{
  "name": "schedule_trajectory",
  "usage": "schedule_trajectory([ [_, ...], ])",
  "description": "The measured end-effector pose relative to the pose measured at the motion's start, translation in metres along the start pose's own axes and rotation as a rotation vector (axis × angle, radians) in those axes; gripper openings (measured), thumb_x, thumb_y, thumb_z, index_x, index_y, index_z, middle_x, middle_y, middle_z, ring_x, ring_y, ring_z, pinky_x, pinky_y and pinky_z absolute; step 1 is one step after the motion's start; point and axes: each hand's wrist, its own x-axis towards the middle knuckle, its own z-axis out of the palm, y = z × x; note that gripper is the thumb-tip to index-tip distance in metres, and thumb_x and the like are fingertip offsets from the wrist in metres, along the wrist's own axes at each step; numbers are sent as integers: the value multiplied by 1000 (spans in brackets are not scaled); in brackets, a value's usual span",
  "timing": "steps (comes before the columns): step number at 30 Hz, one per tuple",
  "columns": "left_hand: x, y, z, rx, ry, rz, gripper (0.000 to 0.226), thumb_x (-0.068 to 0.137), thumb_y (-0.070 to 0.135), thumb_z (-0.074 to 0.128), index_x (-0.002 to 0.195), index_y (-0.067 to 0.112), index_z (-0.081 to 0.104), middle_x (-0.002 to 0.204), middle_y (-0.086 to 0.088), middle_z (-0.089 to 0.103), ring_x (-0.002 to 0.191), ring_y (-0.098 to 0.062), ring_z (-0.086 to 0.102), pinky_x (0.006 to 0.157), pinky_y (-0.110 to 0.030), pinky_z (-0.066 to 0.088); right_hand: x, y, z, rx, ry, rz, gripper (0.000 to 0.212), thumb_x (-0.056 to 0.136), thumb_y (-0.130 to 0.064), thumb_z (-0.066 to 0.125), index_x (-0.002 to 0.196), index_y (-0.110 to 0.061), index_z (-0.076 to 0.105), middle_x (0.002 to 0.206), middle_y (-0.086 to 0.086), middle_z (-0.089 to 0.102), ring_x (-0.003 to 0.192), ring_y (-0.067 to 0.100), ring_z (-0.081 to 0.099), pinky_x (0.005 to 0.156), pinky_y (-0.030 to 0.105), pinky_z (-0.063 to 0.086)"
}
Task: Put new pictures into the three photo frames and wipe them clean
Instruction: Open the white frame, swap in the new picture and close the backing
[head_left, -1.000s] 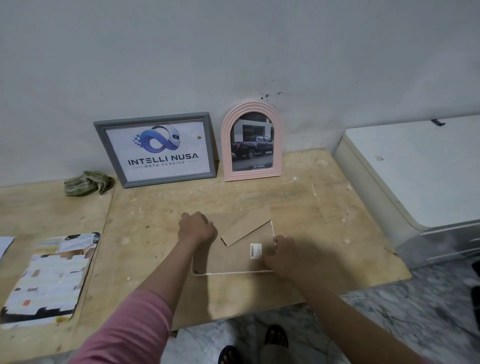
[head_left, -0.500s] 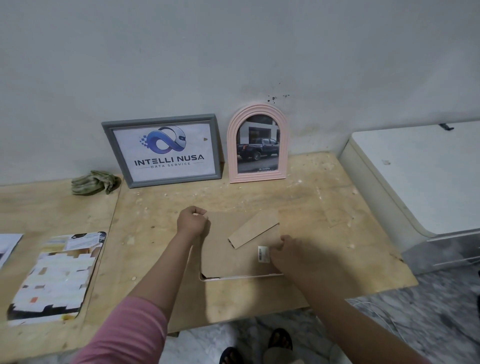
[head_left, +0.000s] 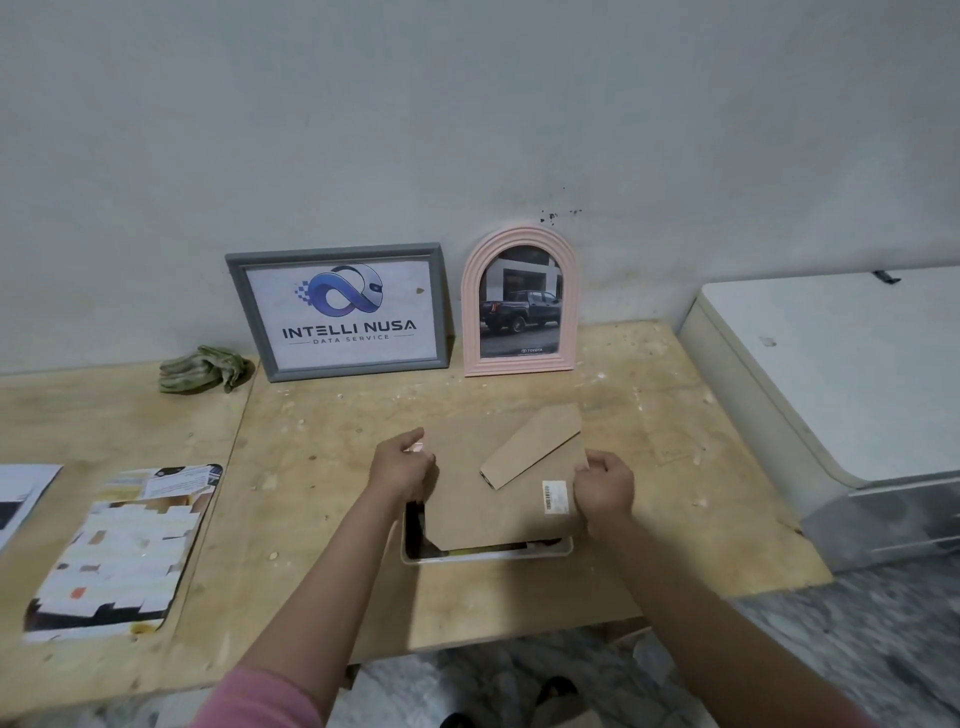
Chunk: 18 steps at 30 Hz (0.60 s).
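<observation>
While the white frame (head_left: 488, 555) lies face down on the surface (head_left: 322, 467) right in front of you, its brown backing board (head_left: 493, 509) is half out: the far edge is raised toward you, and the near edge still sits inside the frame's near rail, where a dark gap and a strip of the picture beneath show at the near left corner.

Your left hand (head_left: 400, 467) is at the board's left edge, fingers (head_left: 415, 447) curled and pinching that edge near the far corner. Your right hand (head_left: 605, 488) is at the right edge, just beside the barcode sticker (head_left: 555, 496), fingers (head_left: 589, 462) closed on the edge by the base of the easel stand (head_left: 532, 444). Both hands are equally close; neither has to reach.

The relation that matters: the board's long axis runs left to right between your two hands, and it hinges on its near edge. Judgement: the next move is a lift up and away from that near rail, both hands rising together so the board does not rack and jam in the corner.

Two frames already stand against the wall, well apart from your hands: the grey frame (head_left: 340, 312) with a logo print and the pink arched frame (head_left: 519, 301) with a truck photo. The green cloth (head_left: 202, 369) lies at far left, and loose prints (head_left: 119, 551) lie near left, on your left hand's side.
</observation>
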Motion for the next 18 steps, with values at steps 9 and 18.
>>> schedule_trajectory([
  [9, -59, 11, 93, 211, -180, 167, 37, 88, -2, 53, 123, 9, 55, 106, 1, 58, 93, -18, 54, 82, -29, 47, 44, -5, -98, -183, 84, -56, 34, 84, -8, 59, 118, -10, 61, 118, 14, 63, 101, 30, 62, 82, 29, 46],
  [18, -88, -8, 207, 592, -189, 189, 27, 81, 28, 63, 88, 11, 44, 104, -12, 52, 95, -28, 54, 73, -31, 42, 79, 24, -168, -438, -27, -153, 48, 87, -11, 61, 131, 0, 48, 133, 21, 46, 116, 34, 50, 95, 34, 41],
])
